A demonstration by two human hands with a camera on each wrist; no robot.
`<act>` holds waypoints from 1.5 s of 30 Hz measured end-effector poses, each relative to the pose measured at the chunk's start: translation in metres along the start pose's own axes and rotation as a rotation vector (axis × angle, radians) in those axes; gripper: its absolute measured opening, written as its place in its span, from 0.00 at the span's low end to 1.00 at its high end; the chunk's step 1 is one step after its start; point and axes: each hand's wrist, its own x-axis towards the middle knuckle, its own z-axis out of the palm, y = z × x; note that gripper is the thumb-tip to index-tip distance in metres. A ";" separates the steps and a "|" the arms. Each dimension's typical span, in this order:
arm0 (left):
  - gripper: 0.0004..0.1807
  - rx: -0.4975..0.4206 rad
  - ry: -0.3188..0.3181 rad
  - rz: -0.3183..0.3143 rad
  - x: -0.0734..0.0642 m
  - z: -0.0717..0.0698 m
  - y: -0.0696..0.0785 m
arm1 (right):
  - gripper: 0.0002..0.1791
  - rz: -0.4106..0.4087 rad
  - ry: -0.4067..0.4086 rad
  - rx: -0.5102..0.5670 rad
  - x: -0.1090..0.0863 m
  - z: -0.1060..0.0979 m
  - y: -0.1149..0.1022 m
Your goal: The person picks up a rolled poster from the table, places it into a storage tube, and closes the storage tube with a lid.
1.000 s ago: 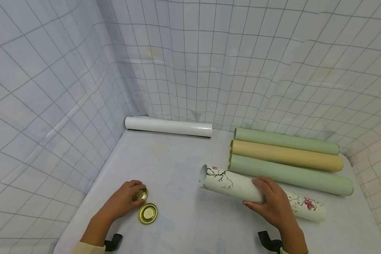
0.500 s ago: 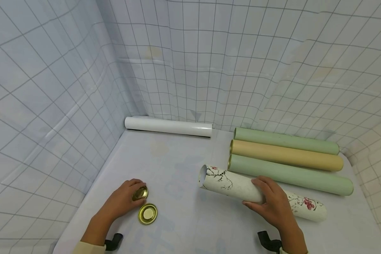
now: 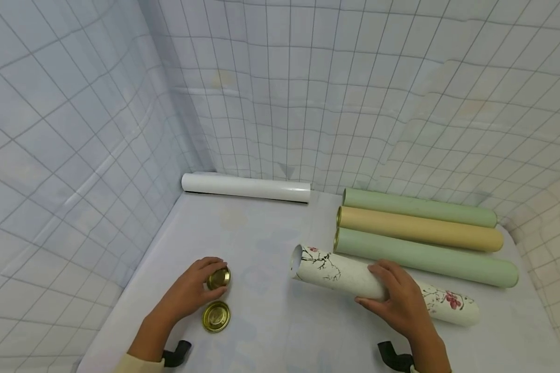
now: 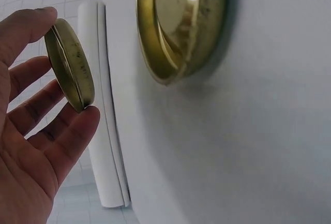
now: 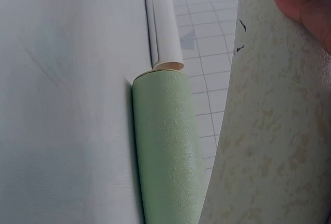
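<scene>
A person's left hand point(image 3: 193, 290), at lower left of the frame, pinches a round gold lid point(image 3: 218, 278) by its rim between thumb and fingertips, while the right hand point(image 3: 396, 298), at lower right, grips a floral tube point(image 3: 336, 272) around its middle. The tube, white with dark branches and red blossoms, slants across the lower right from near the centre, its hollow end facing left. A second gold lid point(image 3: 217, 316) lies on the white tabletop point(image 3: 266, 336) just below the first, at lower left. Above the floral tube, at centre right, three plain tubes lie side by side: a lower green tube point(image 3: 424, 256), a tan tube point(image 3: 420, 229) between, and an upper green tube point(image 3: 420, 207). Whether the floral tube touches the lower green one cannot be told. A white roll point(image 3: 247, 187) rests along the table's back edge, left of centre, well apart from both hands. Grid-lined white sheeting point(image 3: 331, 77) fills the top of the frame. At bottom left, a pale sleeve point(image 3: 140, 364) ends at the wrist.
</scene>
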 end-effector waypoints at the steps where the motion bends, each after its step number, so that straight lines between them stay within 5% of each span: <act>1: 0.31 -0.013 0.004 0.008 0.001 0.001 0.003 | 0.41 -0.004 0.001 0.000 -0.001 0.000 0.000; 10: 0.32 -0.217 0.048 0.127 0.021 0.011 0.024 | 0.41 -0.014 0.017 -0.008 -0.002 0.002 0.000; 21: 0.32 -0.389 -0.040 0.228 0.044 0.018 0.066 | 0.41 -0.001 -0.015 0.003 -0.002 0.002 -0.001; 28: 0.33 -0.485 0.007 0.287 0.052 0.018 0.077 | 0.40 -0.003 -0.023 0.008 -0.004 0.003 -0.001; 36: 0.34 -0.589 0.049 0.304 0.055 0.019 0.085 | 0.39 -0.059 0.011 0.013 -0.006 0.008 0.000; 45: 0.31 -0.656 0.022 0.294 0.055 0.021 0.094 | 0.38 -0.079 -0.040 -0.012 -0.013 0.014 -0.002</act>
